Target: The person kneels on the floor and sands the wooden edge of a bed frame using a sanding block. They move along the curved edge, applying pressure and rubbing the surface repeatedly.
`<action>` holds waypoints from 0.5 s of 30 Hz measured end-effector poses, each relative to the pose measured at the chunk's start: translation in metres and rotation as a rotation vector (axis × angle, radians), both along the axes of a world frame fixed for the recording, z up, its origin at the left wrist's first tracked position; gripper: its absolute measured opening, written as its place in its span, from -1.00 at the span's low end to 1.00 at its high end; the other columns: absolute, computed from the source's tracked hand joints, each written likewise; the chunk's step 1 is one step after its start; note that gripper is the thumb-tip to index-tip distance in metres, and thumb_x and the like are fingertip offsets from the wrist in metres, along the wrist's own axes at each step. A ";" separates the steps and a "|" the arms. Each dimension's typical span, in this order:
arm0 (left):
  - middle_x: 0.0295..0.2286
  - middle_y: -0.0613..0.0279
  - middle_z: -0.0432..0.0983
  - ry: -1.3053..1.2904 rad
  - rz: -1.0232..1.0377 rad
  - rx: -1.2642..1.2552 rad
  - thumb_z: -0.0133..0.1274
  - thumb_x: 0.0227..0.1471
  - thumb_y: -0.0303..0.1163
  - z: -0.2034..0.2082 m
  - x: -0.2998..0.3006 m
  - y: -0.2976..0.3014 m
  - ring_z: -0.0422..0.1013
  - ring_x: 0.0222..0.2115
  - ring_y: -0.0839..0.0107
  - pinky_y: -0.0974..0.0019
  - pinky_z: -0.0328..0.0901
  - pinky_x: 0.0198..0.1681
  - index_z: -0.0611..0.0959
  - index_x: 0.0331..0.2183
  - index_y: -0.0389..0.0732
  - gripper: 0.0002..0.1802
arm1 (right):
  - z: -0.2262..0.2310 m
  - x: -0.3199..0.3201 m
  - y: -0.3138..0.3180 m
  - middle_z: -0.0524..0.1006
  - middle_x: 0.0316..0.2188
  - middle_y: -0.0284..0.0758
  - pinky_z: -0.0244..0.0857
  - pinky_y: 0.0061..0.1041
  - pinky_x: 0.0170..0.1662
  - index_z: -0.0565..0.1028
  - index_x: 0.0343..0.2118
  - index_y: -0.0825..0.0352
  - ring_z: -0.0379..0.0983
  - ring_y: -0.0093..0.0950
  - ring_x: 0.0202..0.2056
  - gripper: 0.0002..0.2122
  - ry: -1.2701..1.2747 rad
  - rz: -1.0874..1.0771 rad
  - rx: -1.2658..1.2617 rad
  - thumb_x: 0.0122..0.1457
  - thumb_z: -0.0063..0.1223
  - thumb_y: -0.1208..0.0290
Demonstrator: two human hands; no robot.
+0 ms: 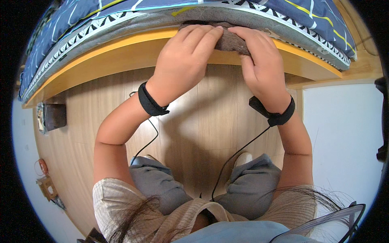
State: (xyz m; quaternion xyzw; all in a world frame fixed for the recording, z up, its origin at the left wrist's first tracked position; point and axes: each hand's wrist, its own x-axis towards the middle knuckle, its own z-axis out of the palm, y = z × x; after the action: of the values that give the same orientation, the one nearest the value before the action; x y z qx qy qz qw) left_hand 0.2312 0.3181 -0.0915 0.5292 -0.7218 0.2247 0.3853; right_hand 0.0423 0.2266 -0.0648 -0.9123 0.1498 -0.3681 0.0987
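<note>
The brown cloth [231, 42] under my hands is dark, greyish and fuzzy-looking. It lies at the edge of the bed [117, 50], against the grey side of the mattress, its near part overlapping the yellow wooden rail. My fingers cover much of it; a patch shows between my hands and a darker strip beyond my left fingers. I can't tell whether it's folded or bunched.

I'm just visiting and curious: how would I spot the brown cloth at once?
At the top, find the navy patterned bedding. Below it runs a yellow-orange wooden board; near its middle, the person's fingers touch the cloth. Plain fuzzy brown sets it apart from the grey fabric behind.
</note>
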 end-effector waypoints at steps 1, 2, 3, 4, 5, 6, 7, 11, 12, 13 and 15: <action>-0.18 0.07 0.59 0.000 -0.020 -0.032 0.11 -0.08 -0.66 0.000 -0.002 -0.003 0.53 -0.18 0.09 0.16 0.44 -0.09 0.59 -0.03 -0.27 -0.52 | -0.001 -0.002 -0.001 0.57 -0.07 -0.12 0.31 -0.15 0.13 0.51 -0.01 0.34 0.46 -0.09 0.00 -0.57 0.002 -0.006 -0.008 -0.02 0.00 0.64; -0.18 0.07 0.59 0.005 -0.018 -0.031 0.11 -0.08 -0.66 -0.001 -0.004 -0.004 0.53 -0.18 0.09 0.16 0.44 -0.09 0.60 -0.03 -0.26 -0.52 | -0.001 -0.003 -0.002 0.57 -0.07 -0.12 0.31 -0.15 0.13 0.51 -0.01 0.34 0.46 -0.09 0.00 -0.57 0.001 -0.010 -0.012 -0.03 0.00 0.65; -0.17 0.07 0.59 0.005 -0.010 -0.035 0.11 -0.08 -0.66 -0.001 -0.005 -0.004 0.53 -0.18 0.09 0.16 0.44 -0.09 0.60 -0.03 -0.26 -0.52 | -0.003 -0.003 -0.002 0.57 -0.07 -0.12 0.31 -0.16 0.13 0.51 -0.02 0.34 0.46 -0.09 -0.01 -0.57 -0.008 -0.015 -0.013 -0.03 -0.01 0.66; -0.17 0.07 0.59 0.004 -0.001 -0.038 0.11 -0.08 -0.65 -0.001 -0.005 -0.004 0.53 -0.18 0.09 0.16 0.44 -0.09 0.60 -0.03 -0.26 -0.52 | -0.004 -0.002 -0.003 0.58 -0.08 -0.13 0.31 -0.16 0.12 0.51 -0.02 0.35 0.47 -0.09 -0.01 -0.56 -0.020 -0.017 -0.025 -0.04 -0.01 0.66; -0.17 0.06 0.59 0.006 0.002 -0.031 0.12 -0.08 -0.64 -0.001 -0.005 -0.004 0.53 -0.18 0.09 0.16 0.44 -0.09 0.60 -0.03 -0.25 -0.52 | -0.006 -0.001 -0.003 0.58 -0.08 -0.14 0.31 -0.16 0.12 0.51 -0.02 0.35 0.47 -0.09 -0.02 -0.56 -0.035 -0.020 -0.034 -0.05 -0.02 0.67; -0.17 0.06 0.59 0.009 0.006 -0.024 0.12 -0.09 -0.64 0.000 -0.005 -0.003 0.53 -0.18 0.09 0.16 0.44 -0.10 0.60 -0.03 -0.25 -0.52 | -0.008 0.001 -0.003 0.58 -0.09 -0.14 0.31 -0.16 0.12 0.51 -0.03 0.35 0.47 -0.10 -0.02 -0.56 -0.051 -0.024 -0.037 -0.06 -0.02 0.67; -0.17 0.06 0.59 0.010 0.012 -0.024 0.12 -0.09 -0.63 0.000 -0.004 -0.003 0.53 -0.18 0.09 0.16 0.44 -0.10 0.60 -0.03 -0.25 -0.52 | -0.009 0.003 -0.003 0.58 -0.10 -0.15 0.31 -0.16 0.11 0.52 -0.03 0.35 0.47 -0.11 -0.03 -0.55 -0.057 -0.038 -0.051 -0.08 -0.02 0.67; -0.16 0.08 0.59 0.013 0.032 0.008 0.14 -0.12 -0.63 0.003 -0.002 -0.002 0.53 -0.19 0.10 0.16 0.44 -0.12 0.60 -0.03 -0.23 -0.49 | -0.013 0.011 -0.002 0.60 -0.12 -0.18 0.32 -0.17 0.10 0.54 -0.07 0.34 0.49 -0.13 -0.05 -0.55 -0.099 -0.083 -0.072 -0.12 -0.04 0.68; -0.17 0.09 0.59 0.014 0.036 0.009 0.14 -0.13 -0.63 0.003 -0.001 -0.003 0.53 -0.20 0.10 0.16 0.44 -0.12 0.60 -0.03 -0.23 -0.49 | -0.014 0.013 -0.002 0.60 -0.13 -0.18 0.32 -0.18 0.10 0.54 -0.08 0.33 0.49 -0.13 -0.06 -0.55 -0.110 -0.090 -0.074 -0.13 -0.05 0.68; -0.17 0.09 0.60 0.015 0.040 0.013 0.15 -0.14 -0.63 0.003 0.000 -0.002 0.53 -0.20 0.11 0.17 0.44 -0.13 0.61 -0.03 -0.23 -0.48 | -0.015 0.015 -0.002 0.60 -0.14 -0.18 0.32 -0.18 0.09 0.55 -0.08 0.33 0.49 -0.13 -0.07 -0.55 -0.114 -0.095 -0.083 -0.13 -0.05 0.68; -0.17 0.10 0.60 0.021 0.046 0.024 0.15 -0.15 -0.63 0.003 0.002 -0.001 0.53 -0.21 0.11 0.17 0.44 -0.13 0.61 -0.04 -0.22 -0.47 | -0.016 0.018 -0.001 0.61 -0.15 -0.19 0.33 -0.19 0.08 0.56 -0.10 0.33 0.50 -0.14 -0.08 -0.55 -0.122 -0.109 -0.102 -0.14 -0.05 0.69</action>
State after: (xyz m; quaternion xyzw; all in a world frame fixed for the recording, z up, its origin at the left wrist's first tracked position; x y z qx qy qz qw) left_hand 0.2333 0.3172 -0.0881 0.5526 -0.7079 0.2194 0.3813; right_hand 0.0604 0.2255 -0.0803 -0.8825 0.1738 -0.4351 0.0411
